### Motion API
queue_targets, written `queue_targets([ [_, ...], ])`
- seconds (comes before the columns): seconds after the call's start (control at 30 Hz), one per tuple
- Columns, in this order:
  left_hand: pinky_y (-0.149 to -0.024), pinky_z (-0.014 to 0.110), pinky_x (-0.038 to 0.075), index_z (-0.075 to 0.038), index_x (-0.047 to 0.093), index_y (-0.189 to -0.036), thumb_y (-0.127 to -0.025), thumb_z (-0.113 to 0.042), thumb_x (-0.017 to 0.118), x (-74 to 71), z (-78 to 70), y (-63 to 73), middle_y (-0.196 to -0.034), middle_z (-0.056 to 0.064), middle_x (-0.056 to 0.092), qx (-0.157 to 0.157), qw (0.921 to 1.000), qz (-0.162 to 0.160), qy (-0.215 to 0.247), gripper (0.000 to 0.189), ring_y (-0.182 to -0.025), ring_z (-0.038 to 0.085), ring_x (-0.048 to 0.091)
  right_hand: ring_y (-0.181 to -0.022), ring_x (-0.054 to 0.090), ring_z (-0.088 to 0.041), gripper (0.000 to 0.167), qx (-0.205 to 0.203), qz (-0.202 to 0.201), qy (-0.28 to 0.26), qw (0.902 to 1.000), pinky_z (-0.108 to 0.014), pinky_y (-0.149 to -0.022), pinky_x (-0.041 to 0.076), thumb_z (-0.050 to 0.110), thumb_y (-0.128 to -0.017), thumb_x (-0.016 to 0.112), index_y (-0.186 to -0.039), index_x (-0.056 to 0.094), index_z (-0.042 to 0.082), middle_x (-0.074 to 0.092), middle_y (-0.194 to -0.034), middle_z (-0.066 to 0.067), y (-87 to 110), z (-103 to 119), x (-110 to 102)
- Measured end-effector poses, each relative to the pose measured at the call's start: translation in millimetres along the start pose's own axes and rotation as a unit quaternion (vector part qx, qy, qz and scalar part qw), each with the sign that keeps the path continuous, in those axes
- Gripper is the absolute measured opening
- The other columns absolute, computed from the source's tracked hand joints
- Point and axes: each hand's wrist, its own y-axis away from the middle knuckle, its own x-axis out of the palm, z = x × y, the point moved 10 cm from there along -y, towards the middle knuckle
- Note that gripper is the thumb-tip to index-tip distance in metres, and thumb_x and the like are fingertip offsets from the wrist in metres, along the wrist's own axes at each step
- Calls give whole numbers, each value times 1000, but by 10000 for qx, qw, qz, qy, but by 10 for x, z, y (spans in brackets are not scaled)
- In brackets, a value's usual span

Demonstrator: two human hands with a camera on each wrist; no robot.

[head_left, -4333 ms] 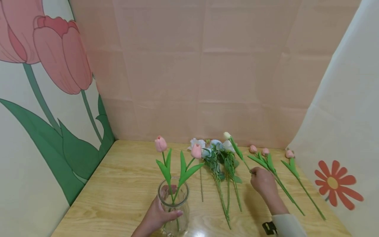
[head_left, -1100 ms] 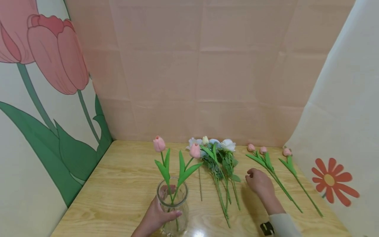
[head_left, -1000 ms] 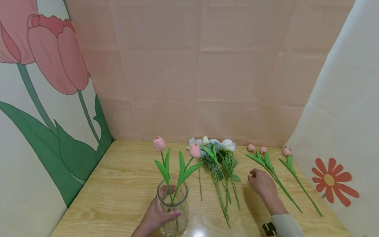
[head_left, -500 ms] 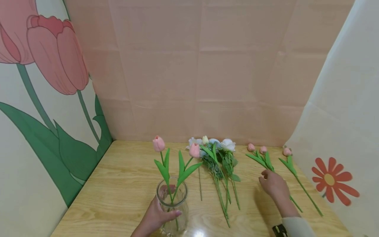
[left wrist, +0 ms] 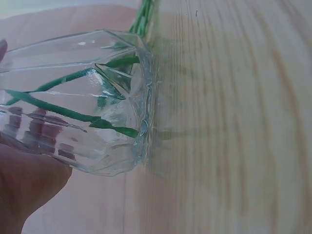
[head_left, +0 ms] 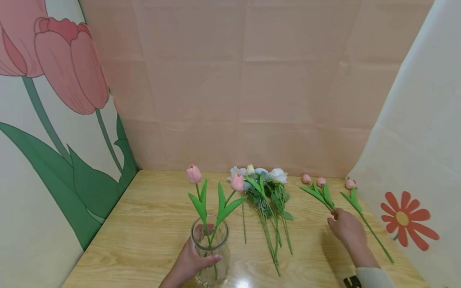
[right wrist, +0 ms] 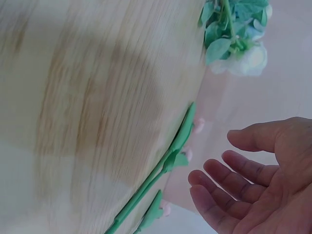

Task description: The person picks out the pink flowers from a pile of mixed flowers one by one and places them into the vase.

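Observation:
My left hand (head_left: 194,262) grips the clear glass vase (head_left: 221,260), its fingers showing through the glass in the left wrist view. Two pink tulips (head_left: 194,174) with green leaves stand in the vase, and their stems (left wrist: 63,109) cross inside it. Over toward the right, my right hand (head_left: 347,228) hovers by the stems of two pink tulips (head_left: 321,182) lying on the table. In the right wrist view the fingers of that hand are loosely bent, the thumb is apart, and nothing is between them. Farther right lies a single pink tulip (head_left: 351,184).
Between the hands lies a bunch of flowers with a white rose (head_left: 278,175), pale blue blooms, leafy stems and a white tulip (head_left: 250,170) on top. A wooden table (head_left: 144,232) carries everything. A pink cloth (head_left: 230,100) hangs behind, with printed cloths at both sides.
The right hand held a white tulip at first. That tulip now lies on the bunch, and the hand has moved right to the pink tulips. The left hand keeps its hold on the vase.

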Motion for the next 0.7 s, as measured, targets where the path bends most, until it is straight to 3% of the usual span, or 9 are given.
queue_targets([
  [0.23,-102,74,37,-21,48,-139,-79,-23,86,5,7,-5,-145,12,52,-13,10000,30,-33,72,-136,45,43,-105,58,-54,52,162,139,51,9998,-59,-75,51,27,-98,55,-133,52,-11,56,-127,-37,-7,-177,-39],
  [0.43,-103,72,38,-21,47,-139,-79,-25,87,6,21,-9,-145,12,52,-37,10000,39,-9,72,-136,44,44,-108,57,-56,51,203,78,159,9996,-63,-80,50,26,-98,54,-131,53,-12,58,-127,-36,-1,-342,-114],
  [0.7,-102,73,37,-20,47,-138,-79,-22,86,6,12,-17,-145,13,52,-4,10000,49,59,71,-136,45,43,-104,57,-56,52,500,102,251,9984,-58,-73,52,28,-96,55,-130,52,-12,55,-127,-38,-21,-574,-183],
])
